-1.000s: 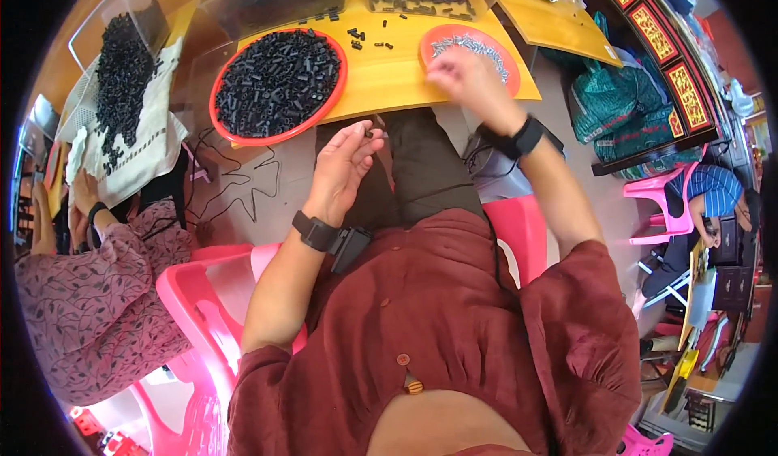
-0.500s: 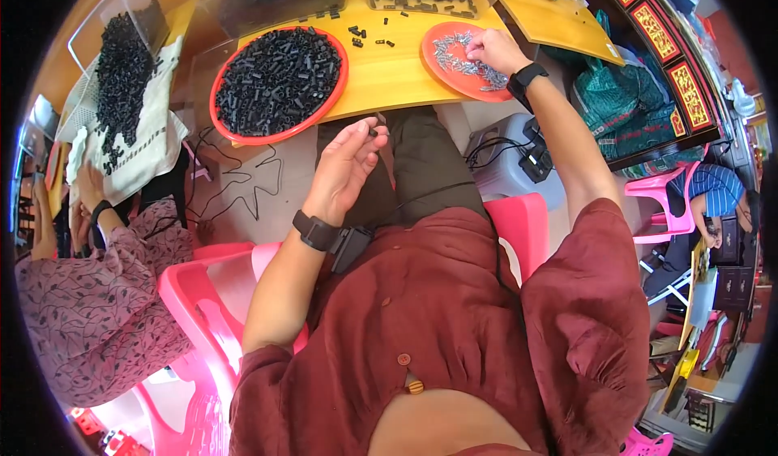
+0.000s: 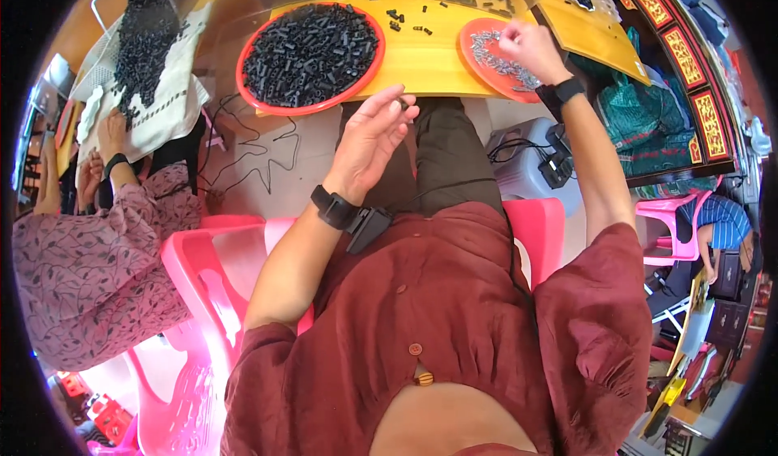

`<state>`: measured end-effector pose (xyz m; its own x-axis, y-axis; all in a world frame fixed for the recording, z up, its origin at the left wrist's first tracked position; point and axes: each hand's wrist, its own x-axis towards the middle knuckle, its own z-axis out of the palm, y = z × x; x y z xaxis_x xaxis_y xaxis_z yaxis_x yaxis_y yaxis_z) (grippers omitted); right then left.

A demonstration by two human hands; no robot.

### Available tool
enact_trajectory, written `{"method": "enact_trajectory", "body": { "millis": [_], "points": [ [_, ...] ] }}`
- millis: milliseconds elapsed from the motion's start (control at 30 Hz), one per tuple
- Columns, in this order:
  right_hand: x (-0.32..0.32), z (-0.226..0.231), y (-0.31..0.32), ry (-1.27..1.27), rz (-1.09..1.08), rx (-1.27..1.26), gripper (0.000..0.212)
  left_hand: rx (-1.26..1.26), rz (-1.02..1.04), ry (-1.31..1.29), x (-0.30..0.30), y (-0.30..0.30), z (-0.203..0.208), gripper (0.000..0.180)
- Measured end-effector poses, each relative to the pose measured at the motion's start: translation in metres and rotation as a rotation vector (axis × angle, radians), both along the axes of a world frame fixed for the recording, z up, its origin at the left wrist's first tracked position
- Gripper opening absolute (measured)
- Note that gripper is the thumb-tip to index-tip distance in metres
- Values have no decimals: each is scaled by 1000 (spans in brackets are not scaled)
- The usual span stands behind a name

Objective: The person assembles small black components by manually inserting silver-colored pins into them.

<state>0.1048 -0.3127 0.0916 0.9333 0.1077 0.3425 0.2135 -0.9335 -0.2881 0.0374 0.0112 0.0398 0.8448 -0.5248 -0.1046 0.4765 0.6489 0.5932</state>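
In front of my body, below the table's edge, my left hand is raised palm inward. Thumb and fingers pinch a small dark piece, too small to name for certain. My right hand is over a round red plate of small silver metal pieces. Its fingertips are closed together; whatever they may hold is hidden. A round red tray heaped with small black plastic pieces stands on the table, beyond and left of my left hand.
Several loose black pieces lie on the yellow table between tray and plate. Clear bins of black parts stand behind. At left, another person's hand is beside a cloth with a black heap. A cable trails on the floor.
The view has shifted, so the whole scene sits further right and higher. My right hand has lifted slightly from the silver pieces. My left hand keeps its pinch.
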Motion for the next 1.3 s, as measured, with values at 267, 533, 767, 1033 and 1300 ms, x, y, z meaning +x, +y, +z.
{"method": "enact_trajectory", "body": {
  "millis": [267,533,767,1033,1300],
  "points": [
    [-75,31,113,207,263,676,9,23,-11,-58,-5,3,1,33],
    [-89,39,142,118,437,426,14,190,26,-203,-7,-4,6,28],
    [-88,34,144,19,513,215,21,254,43,-214,-9,-5,8,19],
    [-90,42,148,47,536,172,21,294,16,-259,-6,-5,0,18],
    [-94,48,145,233,460,390,17,243,30,-277,-8,-5,7,30]
  ]
}}
